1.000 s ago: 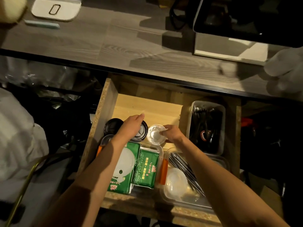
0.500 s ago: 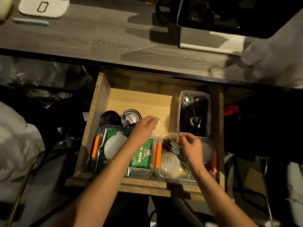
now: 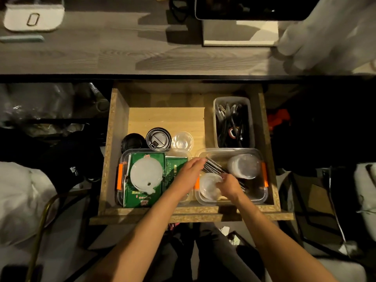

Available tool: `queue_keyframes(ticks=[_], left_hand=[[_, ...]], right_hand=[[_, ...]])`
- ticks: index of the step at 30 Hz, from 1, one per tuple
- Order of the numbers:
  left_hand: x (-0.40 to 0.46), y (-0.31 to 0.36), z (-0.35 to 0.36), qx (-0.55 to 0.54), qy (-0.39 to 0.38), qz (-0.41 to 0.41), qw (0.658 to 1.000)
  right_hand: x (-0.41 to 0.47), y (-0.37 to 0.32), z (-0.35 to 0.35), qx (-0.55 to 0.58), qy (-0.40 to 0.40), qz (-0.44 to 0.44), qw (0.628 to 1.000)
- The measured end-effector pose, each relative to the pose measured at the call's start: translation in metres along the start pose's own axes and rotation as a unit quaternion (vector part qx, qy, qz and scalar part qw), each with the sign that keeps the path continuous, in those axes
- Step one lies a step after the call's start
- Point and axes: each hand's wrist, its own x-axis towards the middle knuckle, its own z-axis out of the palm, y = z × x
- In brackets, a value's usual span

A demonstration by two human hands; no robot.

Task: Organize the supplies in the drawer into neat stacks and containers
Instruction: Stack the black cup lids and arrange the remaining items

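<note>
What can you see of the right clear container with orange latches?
The right clear container is a rectangular, lidless, transparent plastic bin with orange latches at both ends, sitting flat at the drawer's front right. Inside lie dark utensils, a stack of clear lids and a clear cup, where the right hand reaches.

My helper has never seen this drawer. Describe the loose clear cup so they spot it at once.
In the open wooden drawer, look at the row of three round things behind the orange-clipped box. The small clear cup is rightmost, transparent beside two black lids.
</note>
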Motion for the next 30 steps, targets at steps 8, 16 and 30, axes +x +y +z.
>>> queue_keyframes(ticks=[8,16,30], left_hand=[[-0.010,0.006,-0.001,-0.004,-0.008,0.040,0.999],[-0.004,0.032,-0.018,0.076,0.089,0.112,0.987],[0.086,0.054,-0.102,0.227,0.145,0.034,0.963]], right_hand=[[-0.058,-0.029,-0.029,0.188,0.129,-0.042,0.973],[-0.055,-0.080,-0.050,0.291,0.128,-0.105,0.942],[0.052,-0.153,-0.036,0.168,0.067,-0.105,0.978]])
